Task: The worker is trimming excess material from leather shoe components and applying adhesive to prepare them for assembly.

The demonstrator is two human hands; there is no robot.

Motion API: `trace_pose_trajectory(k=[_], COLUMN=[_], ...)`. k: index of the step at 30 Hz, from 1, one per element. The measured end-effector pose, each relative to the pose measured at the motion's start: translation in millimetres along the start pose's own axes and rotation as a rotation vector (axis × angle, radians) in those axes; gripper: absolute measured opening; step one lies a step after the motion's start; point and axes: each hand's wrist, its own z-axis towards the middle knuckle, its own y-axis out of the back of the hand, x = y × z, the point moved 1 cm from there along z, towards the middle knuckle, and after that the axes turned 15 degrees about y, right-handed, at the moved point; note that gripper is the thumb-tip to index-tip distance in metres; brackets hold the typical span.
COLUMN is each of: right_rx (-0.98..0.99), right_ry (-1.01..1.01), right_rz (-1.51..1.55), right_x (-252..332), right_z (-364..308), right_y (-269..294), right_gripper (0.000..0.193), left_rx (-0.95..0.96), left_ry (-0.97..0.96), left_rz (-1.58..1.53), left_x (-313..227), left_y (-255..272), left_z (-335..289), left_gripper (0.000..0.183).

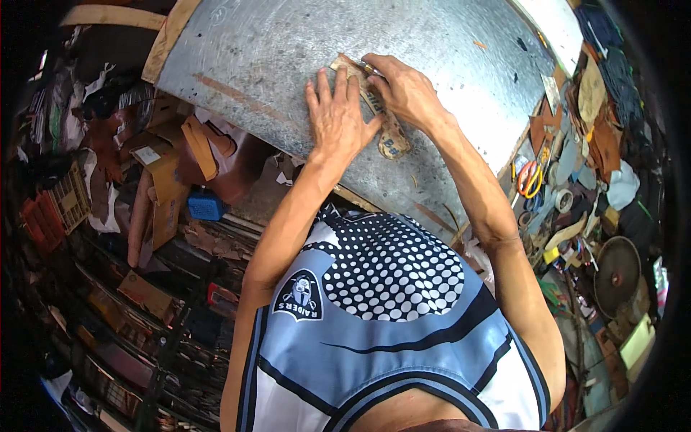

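Observation:
A tan, sole-shaped piece (394, 142) with dark printed lettering lies flat on a grey metal-topped table (252, 65). My left hand (337, 119) rests over its left side, fingers stretched out and pressing down, thumb against its edge. Closed at the far end of the piece, my right hand (407, 90) pinches a small shiny tool (370, 69). Its working tip is hidden, so I cannot tell its exact kind. Brown material shows at the far tip, beside my left fingertips. Part of the piece is covered by both hands.
Small scraps (479, 45) dot the tabletop. To the right sit orange-handled scissors (531, 178), a tape roll (563, 200), leather offcuts and a round dark disc (617, 277). Left of the table are a cardboard box (164, 169), a blue container (206, 206) and cluttered shelves.

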Motion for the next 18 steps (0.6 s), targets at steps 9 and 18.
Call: trace_pose_trajectory(k=[9,18], right_rx=[0.042,-0.019], right_ry=[0.069,0.131], right_rz=[-0.102,-0.117], right_x=[0,1], right_z=[22,23], right_y=[-4,-10], right_gripper=[0.032,0.030], left_rx=[-0.006,0.028], left_ry=[0.038,0.047], left_rz=[-0.009,0.041], left_x=[1,0], left_y=[1,2], left_z=[0,9], left_gripper=[0.083,0.096])
